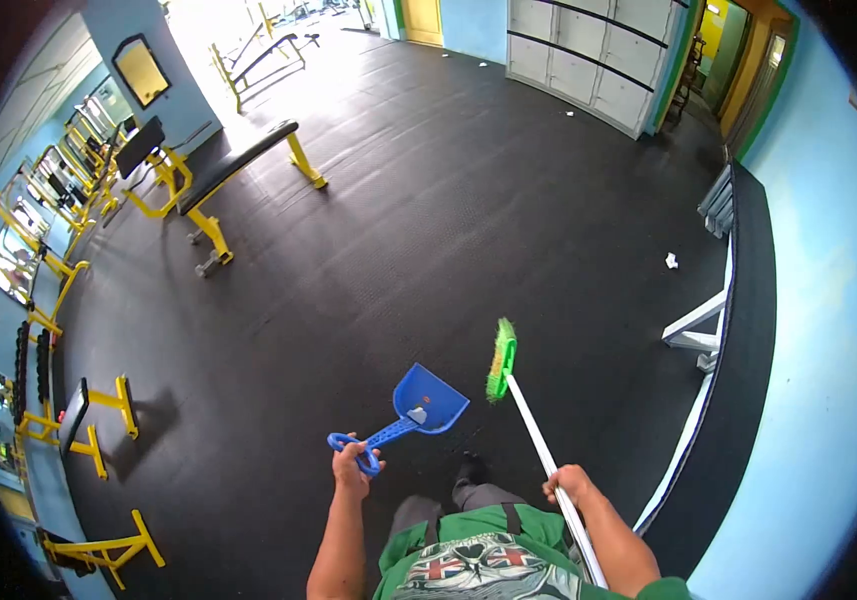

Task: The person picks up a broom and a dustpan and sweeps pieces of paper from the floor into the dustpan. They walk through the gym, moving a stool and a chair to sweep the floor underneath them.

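My left hand (352, 466) is closed around the looped handle of a blue dustpan (440, 397), held out in front of my legs. A crumpled white scrap (417, 414) lies in the pan near the handle. My right hand (572, 484) grips the white pole of a broom (536, 432). The broom's green bristle head (501, 362) is to the right of the dustpan, apart from it. Another crumpled white scrap (671, 261) rests on the dark floor ahead, to the right.
Yellow-framed benches (238, 165) and other gym machines line the left side. White lockers (588, 50) stand at the back by a doorway. Along the right wall is a long black padded board (748, 330) with a white metal leg (693, 320). Small white scraps (569, 113) dot the far floor.
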`<state>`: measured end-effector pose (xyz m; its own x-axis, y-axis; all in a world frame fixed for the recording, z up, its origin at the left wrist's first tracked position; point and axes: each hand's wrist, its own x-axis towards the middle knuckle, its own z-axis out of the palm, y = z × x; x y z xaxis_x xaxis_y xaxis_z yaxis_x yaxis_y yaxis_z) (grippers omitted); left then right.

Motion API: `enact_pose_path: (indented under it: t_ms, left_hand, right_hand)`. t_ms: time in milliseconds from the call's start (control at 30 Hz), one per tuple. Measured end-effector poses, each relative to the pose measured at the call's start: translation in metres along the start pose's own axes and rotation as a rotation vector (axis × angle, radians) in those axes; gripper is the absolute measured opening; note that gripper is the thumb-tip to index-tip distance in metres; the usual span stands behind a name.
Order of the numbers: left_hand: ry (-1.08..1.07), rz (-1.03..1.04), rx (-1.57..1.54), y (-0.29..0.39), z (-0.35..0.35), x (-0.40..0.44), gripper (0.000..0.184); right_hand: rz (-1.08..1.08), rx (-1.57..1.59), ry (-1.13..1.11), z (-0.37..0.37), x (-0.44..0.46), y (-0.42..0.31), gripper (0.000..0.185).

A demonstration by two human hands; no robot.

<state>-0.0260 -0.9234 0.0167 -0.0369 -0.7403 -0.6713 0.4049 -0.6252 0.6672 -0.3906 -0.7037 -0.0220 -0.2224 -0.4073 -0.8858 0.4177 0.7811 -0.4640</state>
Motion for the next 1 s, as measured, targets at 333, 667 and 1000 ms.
enact_pose_path:
  t_ms: [333, 667, 1000]
  left_hand:
    - [-0.05, 0.065, -0.093, 0.116, 0.16, 0.176, 0.056]
    - [-0.129, 0.024, 0.117, 0.252, 0.366, 0.378, 0.041]
    - [-0.096, -0.018, 0.149, 0.339, 0.531, 0.574, 0.037]
  right_hand:
    - [-0.063, -0.24, 0.061, 0.042, 0.117, -0.269, 0.019]
    - [-0.146, -0.261, 0.152, 0.063, 0.165, -0.464, 0.016]
    - [-0.247, -0.435, 0.279, 0.048, 0.325, -0.69, 0.016]
